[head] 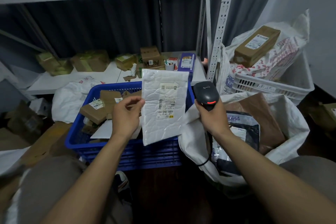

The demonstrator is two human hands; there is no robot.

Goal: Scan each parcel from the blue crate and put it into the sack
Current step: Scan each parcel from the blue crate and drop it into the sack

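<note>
L hand (125, 114) pinches the white padded bubble mailer (163, 114) by its left edge, thumb & fingers curled on it. It holds the mailer upright, printed label facing the cam, above the blue slatted plastic crate (127, 151). R hand (211, 116) grips the black handheld barcode scanner (205, 94) round the handle, at 3 o'clock of the mailer, just beside its right edge. A red light glows on the scanner's head.

Small brown cardboard boxes (94, 112) lie in the crate at 9 o'clock of the L hand. The open white woven sack (192, 132) sits at 4 o'clock of the mailer, touching the crate's right side. It holds a dark grey poly bag (243, 129) & a brown paper parcel (261, 114).

At 1 o'clock of the scanner is a white slatted plastic basket (263, 85), w/ a long brown carton (256, 47) on top of printed bags. At 12 o'clock, behind the crate, a white metal shelf (112, 76) carries more boxes.
</note>
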